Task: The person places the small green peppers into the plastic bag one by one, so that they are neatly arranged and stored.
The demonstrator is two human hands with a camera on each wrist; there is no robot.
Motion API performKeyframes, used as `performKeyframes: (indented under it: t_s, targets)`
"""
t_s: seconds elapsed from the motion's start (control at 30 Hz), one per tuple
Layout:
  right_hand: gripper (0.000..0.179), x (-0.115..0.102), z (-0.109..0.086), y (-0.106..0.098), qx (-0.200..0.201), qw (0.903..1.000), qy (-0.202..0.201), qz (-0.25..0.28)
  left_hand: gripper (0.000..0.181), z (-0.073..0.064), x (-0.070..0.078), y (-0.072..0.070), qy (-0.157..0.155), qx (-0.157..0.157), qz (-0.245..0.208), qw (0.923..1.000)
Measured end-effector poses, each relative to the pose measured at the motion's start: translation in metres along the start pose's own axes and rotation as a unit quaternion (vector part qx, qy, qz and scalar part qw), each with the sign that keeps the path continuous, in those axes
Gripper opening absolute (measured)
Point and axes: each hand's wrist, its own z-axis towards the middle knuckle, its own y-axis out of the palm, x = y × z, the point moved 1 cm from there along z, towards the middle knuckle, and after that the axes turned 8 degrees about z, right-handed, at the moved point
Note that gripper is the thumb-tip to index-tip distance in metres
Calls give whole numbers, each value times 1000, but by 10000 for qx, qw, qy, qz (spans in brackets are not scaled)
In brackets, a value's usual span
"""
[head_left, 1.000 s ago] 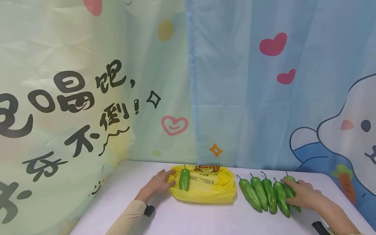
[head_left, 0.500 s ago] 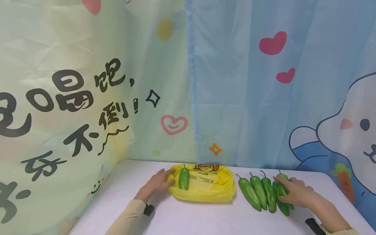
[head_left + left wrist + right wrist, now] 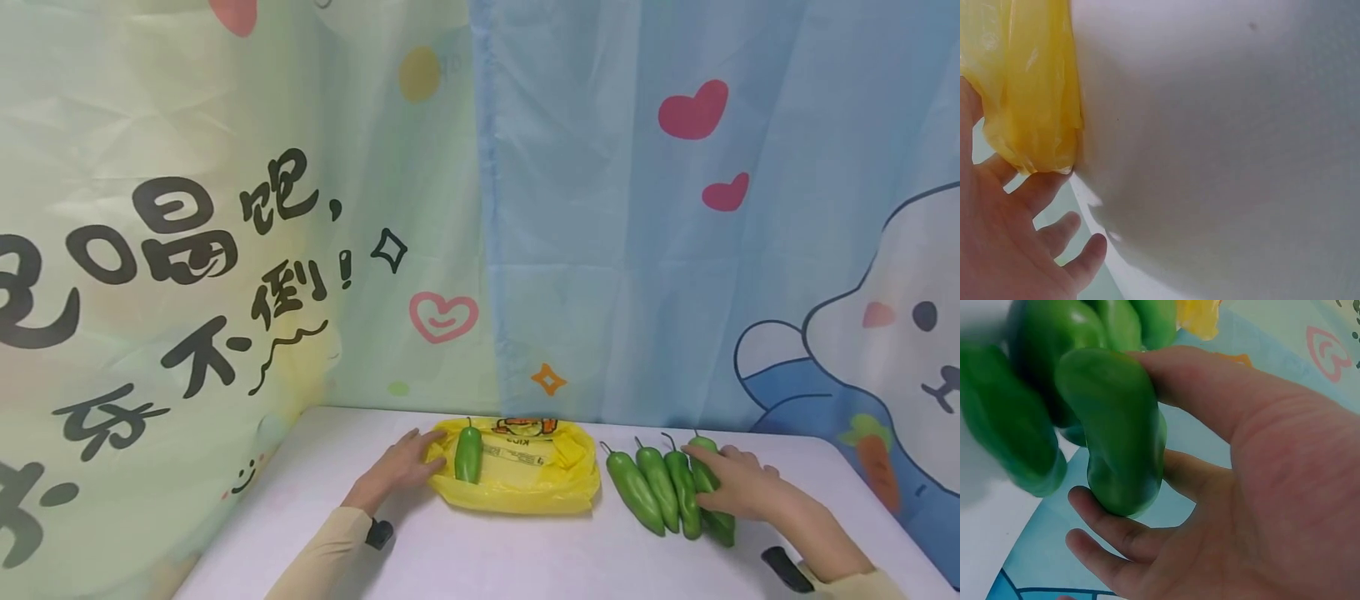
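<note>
In the head view my left hand [image 3: 401, 467] holds the left edge of a yellow plastic bag [image 3: 517, 497], which lies open. The left wrist view shows the bag [image 3: 1038, 94] between thumb and fingers; the other fingers spread apart. One green pepper [image 3: 468, 456] lies on the bag's left part. On the right, my right hand [image 3: 742, 486] grips a green pepper [image 3: 1113, 431] between thumb and fingers, above a row of similar peppers [image 3: 633, 492]. The hand partly hides the row's right end in the head view. The right wrist view has loose peppers [image 3: 1010, 419] beside the held one.
A white table [image 3: 510, 558] carries everything. Behind it hangs a printed curtain [image 3: 562, 250], close to the table's back edge. Another printed sheet [image 3: 150, 375] stands along the left side.
My right hand has moved left with the pepper, from the right end of the row to over the neighbouring pepper. The left hand stays at the bag.
</note>
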Motion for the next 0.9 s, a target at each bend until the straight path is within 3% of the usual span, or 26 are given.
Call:
performKeyframes:
  t_s: [0.9]
  targets:
    - [72, -39, 13, 2, -33, 9995, -294, 85, 56, -2, 1, -1, 85, 35, -57, 9999]
